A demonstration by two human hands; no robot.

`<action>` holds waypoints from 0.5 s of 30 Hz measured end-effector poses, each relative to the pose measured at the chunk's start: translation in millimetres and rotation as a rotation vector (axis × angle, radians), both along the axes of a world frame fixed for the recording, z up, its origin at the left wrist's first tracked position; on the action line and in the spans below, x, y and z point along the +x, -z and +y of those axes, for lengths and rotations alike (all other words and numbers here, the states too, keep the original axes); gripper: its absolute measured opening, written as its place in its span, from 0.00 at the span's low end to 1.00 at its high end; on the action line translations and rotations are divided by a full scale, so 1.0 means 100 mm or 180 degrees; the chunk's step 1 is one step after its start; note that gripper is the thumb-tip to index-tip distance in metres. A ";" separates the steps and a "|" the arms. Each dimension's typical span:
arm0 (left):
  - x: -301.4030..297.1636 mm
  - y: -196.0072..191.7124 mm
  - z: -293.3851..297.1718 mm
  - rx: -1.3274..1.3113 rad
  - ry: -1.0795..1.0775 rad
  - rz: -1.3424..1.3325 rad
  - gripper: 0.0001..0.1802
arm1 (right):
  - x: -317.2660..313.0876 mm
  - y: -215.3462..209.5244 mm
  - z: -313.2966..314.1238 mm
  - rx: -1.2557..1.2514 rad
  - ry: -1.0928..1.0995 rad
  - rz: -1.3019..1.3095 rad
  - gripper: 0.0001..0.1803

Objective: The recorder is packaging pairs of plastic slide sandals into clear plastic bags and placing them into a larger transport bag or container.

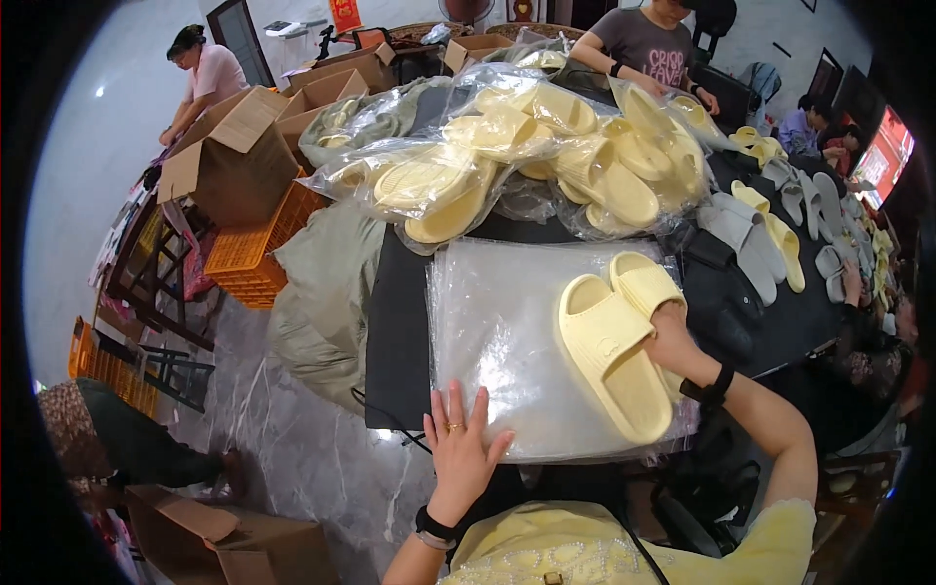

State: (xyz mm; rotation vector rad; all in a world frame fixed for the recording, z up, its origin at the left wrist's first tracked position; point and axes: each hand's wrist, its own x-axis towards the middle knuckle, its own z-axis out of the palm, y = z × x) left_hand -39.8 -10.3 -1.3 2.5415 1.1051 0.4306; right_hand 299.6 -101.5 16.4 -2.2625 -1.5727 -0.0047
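Observation:
A stack of clear plastic bags lies on the black table in front of me. My left hand rests on its near left corner, fingers spread and flat. On the right half of the stack is a pair of pale yellow slide slippers, the left slipper lying at a slant with its strap toward the far side. My right hand grips the right slipper just behind its strap; the fingertips are partly hidden. Beyond the stack, bagged yellow slippers form a heap.
Cardboard boxes and an orange crate stand left of the table, near a grey-green cloth sack. To the right lie grey slippers in rows. A co-worker handles things behind the heap; other people sit at right.

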 end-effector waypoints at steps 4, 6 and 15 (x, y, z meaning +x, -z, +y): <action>-0.02 0.04 -0.02 0.0128 -0.0030 0.0041 0.37 | -0.23 -0.48 0.18 0.0418 -0.1103 0.0301 0.22; 0.00 0.02 -0.03 0.0127 -0.0041 0.0010 0.37 | -0.50 -0.57 0.38 0.0396 -0.1894 0.0495 0.20; -0.12 0.38 0.02 0.0369 0.0296 0.0054 0.35 | -1.12 -0.42 1.10 -0.0699 -0.2468 0.0429 0.10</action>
